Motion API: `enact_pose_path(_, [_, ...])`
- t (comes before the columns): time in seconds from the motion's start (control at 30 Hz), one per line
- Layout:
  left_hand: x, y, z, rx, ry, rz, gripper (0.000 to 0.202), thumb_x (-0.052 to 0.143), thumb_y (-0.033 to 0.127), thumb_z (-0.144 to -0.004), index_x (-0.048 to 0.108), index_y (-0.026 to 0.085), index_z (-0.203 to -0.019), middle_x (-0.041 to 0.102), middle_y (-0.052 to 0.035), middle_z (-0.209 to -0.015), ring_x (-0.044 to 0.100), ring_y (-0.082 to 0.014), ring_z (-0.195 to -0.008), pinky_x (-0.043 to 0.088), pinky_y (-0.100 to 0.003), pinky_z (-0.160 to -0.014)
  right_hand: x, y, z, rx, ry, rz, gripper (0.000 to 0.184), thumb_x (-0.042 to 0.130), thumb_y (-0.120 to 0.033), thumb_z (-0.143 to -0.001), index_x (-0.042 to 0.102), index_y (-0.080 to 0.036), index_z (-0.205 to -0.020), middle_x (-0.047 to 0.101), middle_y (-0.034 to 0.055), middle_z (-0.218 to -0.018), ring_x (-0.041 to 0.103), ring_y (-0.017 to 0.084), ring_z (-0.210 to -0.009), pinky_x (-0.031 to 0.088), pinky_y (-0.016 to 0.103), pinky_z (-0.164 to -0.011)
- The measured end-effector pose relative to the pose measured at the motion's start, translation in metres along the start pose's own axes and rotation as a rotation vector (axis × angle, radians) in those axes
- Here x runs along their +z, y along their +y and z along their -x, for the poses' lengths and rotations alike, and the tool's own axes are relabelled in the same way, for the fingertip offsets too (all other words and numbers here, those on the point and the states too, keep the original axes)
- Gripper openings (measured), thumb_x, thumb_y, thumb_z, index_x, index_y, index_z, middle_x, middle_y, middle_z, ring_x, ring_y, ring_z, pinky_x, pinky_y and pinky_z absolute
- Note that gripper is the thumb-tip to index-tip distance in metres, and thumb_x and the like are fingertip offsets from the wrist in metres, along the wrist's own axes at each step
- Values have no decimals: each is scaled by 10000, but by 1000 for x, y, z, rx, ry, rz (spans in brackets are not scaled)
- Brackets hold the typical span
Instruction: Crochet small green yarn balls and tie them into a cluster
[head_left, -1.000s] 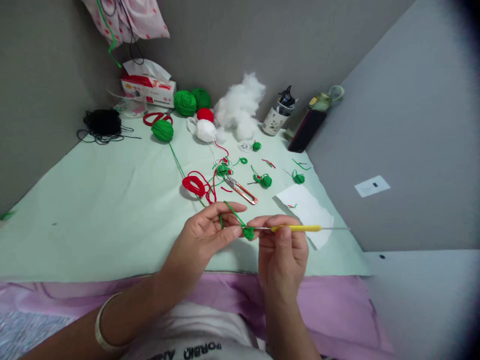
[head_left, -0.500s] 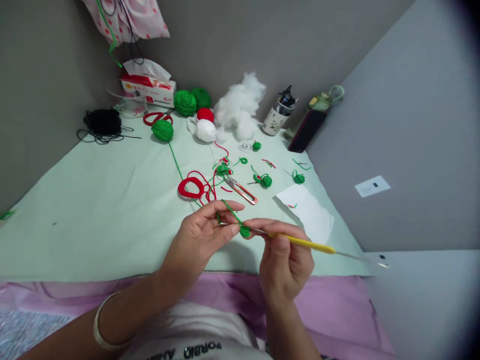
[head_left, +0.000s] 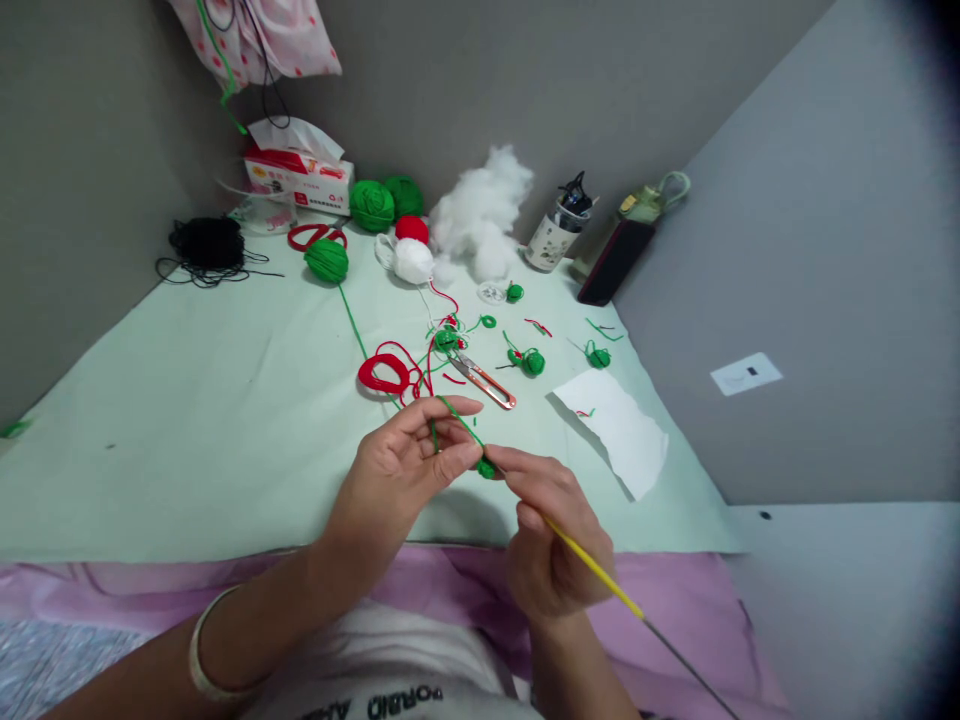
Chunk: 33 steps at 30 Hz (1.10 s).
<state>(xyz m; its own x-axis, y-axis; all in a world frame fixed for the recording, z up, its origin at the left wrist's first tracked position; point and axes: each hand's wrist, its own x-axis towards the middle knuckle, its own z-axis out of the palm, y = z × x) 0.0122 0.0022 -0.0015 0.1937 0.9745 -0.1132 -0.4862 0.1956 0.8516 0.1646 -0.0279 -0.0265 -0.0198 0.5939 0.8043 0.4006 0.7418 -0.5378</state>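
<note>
hook (head_left: 611,583) steeper than before (right hand (head_left: 556,545))

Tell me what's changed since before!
The yellow hook in the right hand swung: its back end points down-right, not straight right. The red yarn loop opened wider. Nothing was let go; the left hand still holds the green piece. The orange snips stayed.

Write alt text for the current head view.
The left hand pinches a green yarn piece; the right hand holds a yellow-handled tool angled toward it. Beyond, on a pale green tabletop, lie green yarn balls, a red yarn loop, orange snips and white stuffing.
</note>
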Motion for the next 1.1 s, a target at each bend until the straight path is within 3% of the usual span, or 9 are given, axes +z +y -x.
enact_pose_path(0.17, [-1,3,-3,-121,-96,58,362,846,191,-766,744,242,-1110,655,26,-820,597,-90,-802,487,-181,-732,3,1,2,-46,46,83,234,516,-163,-1015,691,-207,-1164,774,101,-1101,752,210,-938,623,351,-702])
enact_pose_path(0.27, [0,0,-1,-127,-116,75,368,827,170,-782,735,239,-1131,650,29,-806,592,-88,-786,480,-188,-737,3,-1,-1,-43,73,172,220,532,-166,-1008,703,-232,-1130,766,81,-1039,743,197,-875,607,332,-676])
enact_pose_path(0.37, [2,-3,3,-94,-84,78,410,841,166,-769,725,241,-1155,628,36,-804,587,-89,-786,473,-191,-745,4,-5,-3,16,16,250,189,627,-110,-946,734,-238,-1033,684,5,-780,663,127,-644,537,246,-556])
enact_pose_path(0.43, [4,-4,5,-145,-99,131,463,850,211,-768,706,230,-1207,625,29,-821,582,-91,-776,470,-199,-741,5,-5,-4,51,-21,239,211,676,-65,-900,745,-241,-992,601,-36,-679,586,92,-545,482,213,-490])
enact_pose_path(0.6, [4,-2,4,-344,-157,259,520,837,253,-768,679,184,-1258,645,-6,-841,589,-120,-782,474,-254,-793,7,-1,-1,54,128,118,286,649,-85,-921,760,-292,-1084,710,23,-908,694,159,-772,575,287,-630])
enact_pose_path(0.7, [1,-2,2,-262,-119,189,496,820,226,-784,685,212,-1261,621,4,-844,570,-127,-800,457,-260,-809,4,0,-2,125,90,-39,310,578,-89,-959,750,-274,-1139,734,52,-951,705,187,-835,601,339,-667])
enact_pose_path(0.83, [-5,-3,1,-111,-70,27,440,794,225,-817,700,243,-1247,594,9,-849,536,-132,-800,447,-256,-798,-1,-3,-4,236,131,-146,252,553,-128,-982,758,-246,-1072,746,61,-913,693,201,-809,600,358,-626])
enact_pose_path(1.1, [-5,-5,4,-98,-97,-28,357,774,244,-841,740,263,-1196,595,7,-849,550,-130,-826,460,-249,-831,-1,-3,-8,447,189,-421,185,569,-201,-998,752,-223,-993,711,36,-861,668,140,-678,576,293,-602])
